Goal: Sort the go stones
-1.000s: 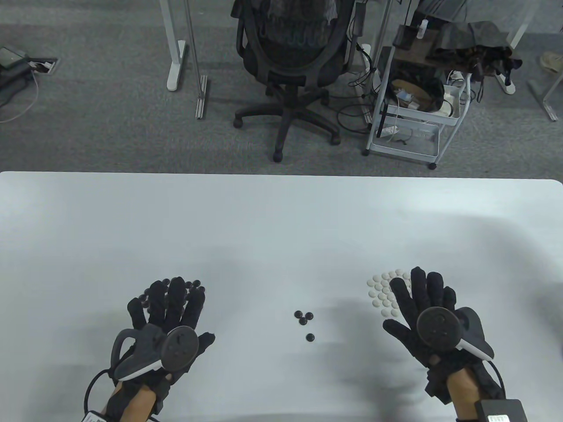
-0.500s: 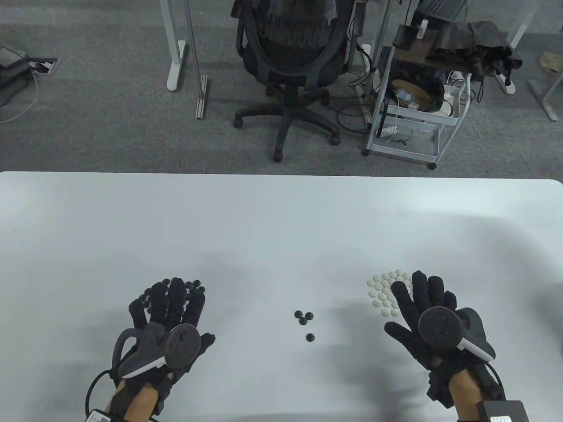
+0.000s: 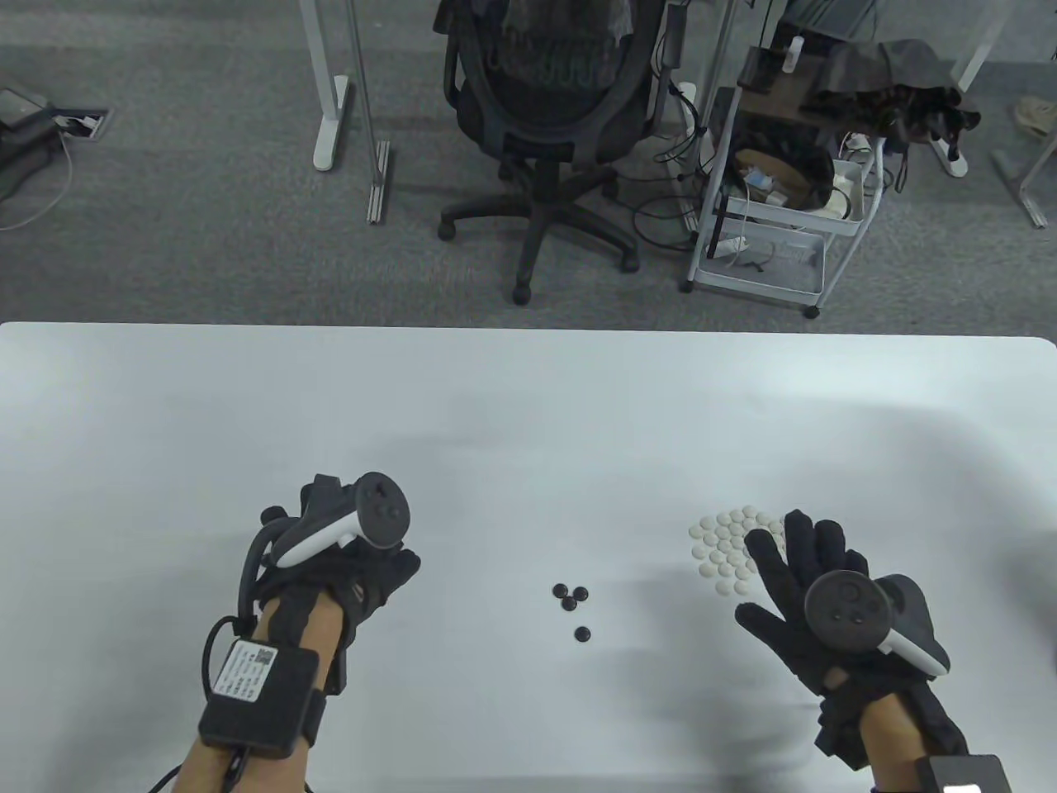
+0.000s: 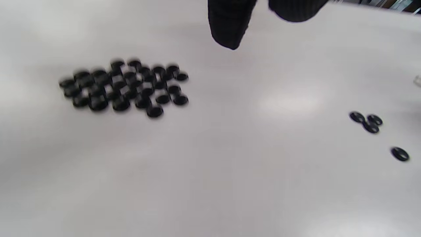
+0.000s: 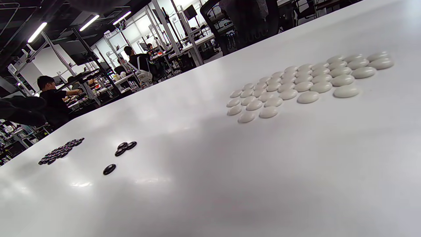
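Several white stones (image 3: 727, 549) lie packed in a pile at the right, seen close in the right wrist view (image 5: 296, 84). My right hand (image 3: 793, 578) lies flat with straight fingers at the pile's right edge. A pile of black stones (image 4: 121, 87) shows in the left wrist view; in the table view my raised left hand (image 3: 347, 578) hides it. Its fingertips (image 4: 230, 29) hang above the table and hold nothing. Three black stones (image 3: 570, 595) and one single black stone (image 3: 583, 634) lie loose at the table's middle.
The white table (image 3: 528, 396) is bare beyond the stones. Past its far edge stand an office chair (image 3: 553, 107) and a white trolley (image 3: 776, 215). People work at desks far behind (image 5: 52, 95).
My left hand has risen and tipped forward over the black pile, its tracker now higher up the view. My right hand has slid a little right and back. No stone has moved.
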The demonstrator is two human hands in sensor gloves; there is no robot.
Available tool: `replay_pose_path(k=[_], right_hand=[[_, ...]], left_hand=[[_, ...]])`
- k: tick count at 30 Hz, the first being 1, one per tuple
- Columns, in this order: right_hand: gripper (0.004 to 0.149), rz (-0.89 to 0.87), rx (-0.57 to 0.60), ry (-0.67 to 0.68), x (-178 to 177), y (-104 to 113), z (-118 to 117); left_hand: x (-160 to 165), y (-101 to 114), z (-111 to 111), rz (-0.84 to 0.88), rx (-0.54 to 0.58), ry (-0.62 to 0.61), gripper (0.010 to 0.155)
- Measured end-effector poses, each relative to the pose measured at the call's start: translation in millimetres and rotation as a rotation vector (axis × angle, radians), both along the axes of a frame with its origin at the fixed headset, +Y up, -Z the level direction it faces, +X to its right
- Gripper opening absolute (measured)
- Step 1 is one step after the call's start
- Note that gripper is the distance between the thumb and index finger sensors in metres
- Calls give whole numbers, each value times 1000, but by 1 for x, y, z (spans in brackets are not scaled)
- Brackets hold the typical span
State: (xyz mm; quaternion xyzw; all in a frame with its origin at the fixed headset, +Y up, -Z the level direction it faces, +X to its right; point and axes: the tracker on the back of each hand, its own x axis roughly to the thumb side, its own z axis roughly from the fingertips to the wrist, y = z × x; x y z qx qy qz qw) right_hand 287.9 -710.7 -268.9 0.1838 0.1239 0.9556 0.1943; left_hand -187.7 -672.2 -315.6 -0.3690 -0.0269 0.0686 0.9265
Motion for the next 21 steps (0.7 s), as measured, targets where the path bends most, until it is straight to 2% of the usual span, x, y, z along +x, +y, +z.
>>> replay_pose_path(k=[2,7,11,16,21], right_hand=[[78,11,-21,-4,1,-3,-2],[78,24,-47,-1,1,-6,-3],[78,28,-49,2,1,-7,-3],[78,19,-59,4,1,-5,-3],[78,18,-55,6,1,-4,-3]], left_hand=[[12,-10,-7,27,-17,-7,60],[51,-26,-17,70,-31,-118,59],[85,-39,-23,231,-44,-146,60],[122,-58,-26,131,-66,-217,62],[141,-72,-25,177,-72,-281,62]])
